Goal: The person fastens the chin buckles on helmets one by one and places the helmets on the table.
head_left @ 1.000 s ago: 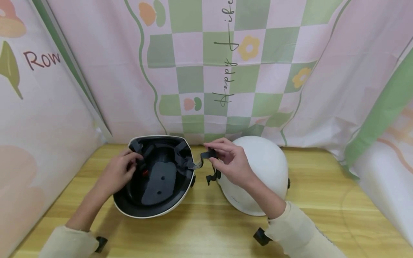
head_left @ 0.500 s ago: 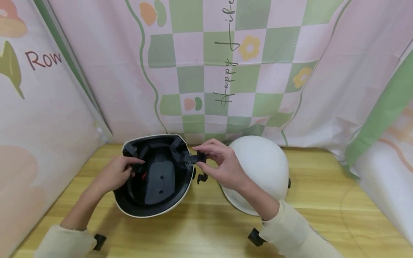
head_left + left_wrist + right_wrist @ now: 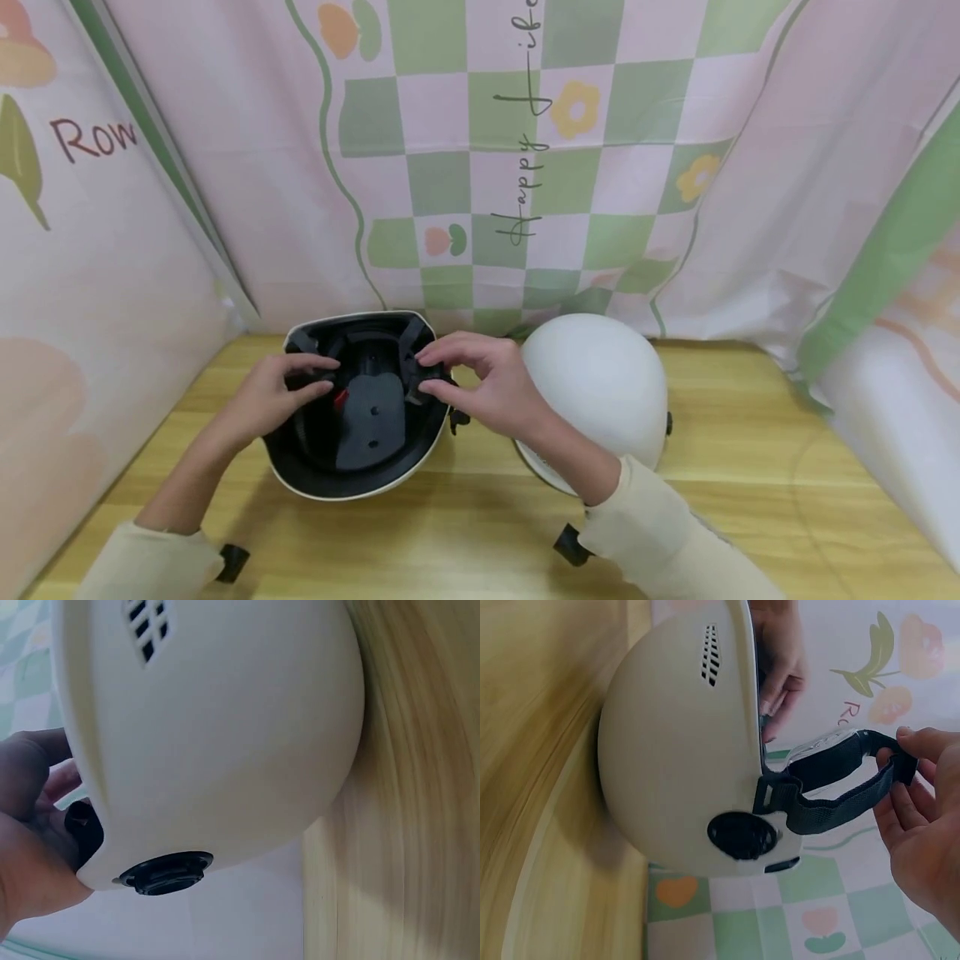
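Observation:
A white helmet [image 3: 352, 487] lies upside down at the left, its black lining [image 3: 371, 425] facing up. At its left inner side my left hand [image 3: 262, 400] holds a dark strap part between thumb and fingers; much of that part is hidden. My right hand [image 3: 487, 385] is at the right rim. In the right wrist view that hand pinches the end of a looped black chin strap [image 3: 829, 817], raised above the rim and fixed to the helmet side. A small red piece [image 3: 341, 398] shows inside the shell. The left wrist view shows the helmet's smooth outside and a black round fitting [image 3: 166, 873].
A second white helmet [image 3: 600, 383] stands dome up at the right, partly behind my right forearm. Both helmets are on a wooden table [image 3: 465, 533]. A printed curtain [image 3: 517, 183] hangs close behind them, with another cloth wall [image 3: 97, 275] on the left.
My right hand has moved left with the strap, from between the helmets to over the upturned helmet's right rim. My left thumb now shows apart from the index finger.

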A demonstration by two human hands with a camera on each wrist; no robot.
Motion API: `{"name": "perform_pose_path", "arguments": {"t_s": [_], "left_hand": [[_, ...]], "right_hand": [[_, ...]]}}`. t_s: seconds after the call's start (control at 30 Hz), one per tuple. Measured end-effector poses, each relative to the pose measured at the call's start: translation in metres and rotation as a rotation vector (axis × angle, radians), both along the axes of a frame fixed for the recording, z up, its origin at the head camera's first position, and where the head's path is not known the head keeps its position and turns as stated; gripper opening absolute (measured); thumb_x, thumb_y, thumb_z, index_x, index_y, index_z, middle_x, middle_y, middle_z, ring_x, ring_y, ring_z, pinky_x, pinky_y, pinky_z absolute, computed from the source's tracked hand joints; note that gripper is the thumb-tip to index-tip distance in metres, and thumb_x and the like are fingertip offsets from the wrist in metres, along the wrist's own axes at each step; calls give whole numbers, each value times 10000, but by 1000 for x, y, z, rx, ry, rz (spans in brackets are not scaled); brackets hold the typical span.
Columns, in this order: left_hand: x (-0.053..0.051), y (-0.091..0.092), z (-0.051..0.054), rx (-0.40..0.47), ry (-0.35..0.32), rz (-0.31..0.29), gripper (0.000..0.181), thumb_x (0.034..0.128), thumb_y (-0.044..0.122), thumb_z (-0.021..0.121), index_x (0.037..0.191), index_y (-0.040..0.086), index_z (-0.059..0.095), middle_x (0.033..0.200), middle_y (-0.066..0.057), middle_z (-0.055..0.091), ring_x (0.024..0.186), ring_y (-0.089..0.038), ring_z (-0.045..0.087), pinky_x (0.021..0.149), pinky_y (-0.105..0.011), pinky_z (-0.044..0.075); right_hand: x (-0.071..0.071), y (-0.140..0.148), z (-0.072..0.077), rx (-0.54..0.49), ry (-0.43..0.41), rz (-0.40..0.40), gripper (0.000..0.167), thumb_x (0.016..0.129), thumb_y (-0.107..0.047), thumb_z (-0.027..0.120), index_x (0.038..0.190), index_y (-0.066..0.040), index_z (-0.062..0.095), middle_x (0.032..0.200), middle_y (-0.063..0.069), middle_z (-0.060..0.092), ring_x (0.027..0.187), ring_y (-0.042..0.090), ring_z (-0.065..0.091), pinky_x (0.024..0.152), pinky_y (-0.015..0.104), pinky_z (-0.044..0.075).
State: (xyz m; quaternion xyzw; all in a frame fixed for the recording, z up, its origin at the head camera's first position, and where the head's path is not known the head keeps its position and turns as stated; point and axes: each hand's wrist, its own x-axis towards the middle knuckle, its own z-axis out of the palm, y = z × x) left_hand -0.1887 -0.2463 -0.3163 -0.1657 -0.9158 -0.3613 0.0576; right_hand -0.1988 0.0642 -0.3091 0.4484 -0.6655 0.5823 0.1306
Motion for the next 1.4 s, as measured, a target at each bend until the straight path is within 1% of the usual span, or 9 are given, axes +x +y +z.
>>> {"name": "perform_pose_path", "arguments": {"t_s": [0.13, 0.23, 0.3, 0.47, 0.67, 0.87, 1.0, 1.17, 1.4], "left_hand": [[3, -5, 2, 164, -94, -26, 334, 1045, 104, 627, 1343, -47, 643, 1061, -167, 723, 852, -233, 689, 709, -296, 551], [4, -8, 4, 300, -131, -42, 359, 1032, 86, 646, 1353, -70, 617, 1003, -111, 747, 875, -177, 719, 745, -263, 567], [4, -9, 4, 386, -148, -52, 359, 1005, 53, 677, 1340, -64, 623, 1052, -67, 743, 896, -150, 734, 796, -260, 588], [6, -12, 4, 520, -176, -76, 289, 972, -15, 696, 1245, 77, 705, 1023, -18, 706, 889, -145, 756, 807, -273, 603], [7, -12, 3, 608, -209, -128, 321, 1011, 25, 655, 1248, 228, 732, 970, -29, 763, 885, -154, 764, 808, -289, 605], [7, -13, 2, 718, -241, -186, 225, 1039, 17, 603, 1251, 66, 657, 988, -69, 762, 899, -176, 768, 825, -289, 608], [7, -14, 1, 776, -259, -241, 193, 1036, -39, 572, 1167, 91, 629, 985, -98, 773, 885, -195, 773, 815, -300, 613], [6, -14, 1, 779, -260, -287, 227, 1015, -96, 559, 1140, 87, 607, 934, -83, 766, 850, -194, 767, 797, -304, 615], [8, -15, 3, 767, -294, -304, 261, 1050, -36, 540, 1203, 130, 671, 948, -62, 758, 847, -166, 755, 807, -289, 609]], "right_hand": [[-1, -11, 1, 40, -24, 12, 191, 851, 101, 781, 1037, 60, 759, 1135, 185, 715, 1038, 276, 693, 842, 374, 600], [-2, -19, 1, 86, -26, -1, 188, 868, 65, 777, 1054, 42, 766, 1138, 157, 687, 1005, 230, 684, 852, 361, 607], [-3, -24, 0, 112, -25, -13, 190, 871, 48, 783, 1059, 27, 769, 1125, 140, 683, 991, 201, 684, 860, 337, 606], [-5, -34, -2, 183, -1, -75, 208, 870, 1, 809, 1074, -26, 775, 1094, 82, 723, 954, 149, 686, 841, 279, 592], [-7, -43, -4, 260, -32, -164, 288, 868, -43, 833, 1147, -26, 761, 1084, 76, 741, 944, 159, 707, 855, 229, 569], [-8, -49, -7, 329, -96, -236, 261, 870, -60, 837, 1121, -39, 767, 1103, 67, 742, 965, 178, 712, 873, 234, 568], [-9, -53, -7, 356, -102, -245, 228, 873, -66, 834, 1090, -56, 765, 1071, 59, 741, 939, 166, 703, 851, 224, 564], [-10, -57, -5, 375, -120, -225, 219, 889, -61, 814, 1099, -56, 750, 1064, 65, 746, 926, 157, 698, 835, 213, 558], [-9, -60, -3, 403, -152, -218, 241, 894, -57, 810, 1130, -59, 763, 1100, 69, 752, 964, 165, 707, 858, 224, 561]]}}
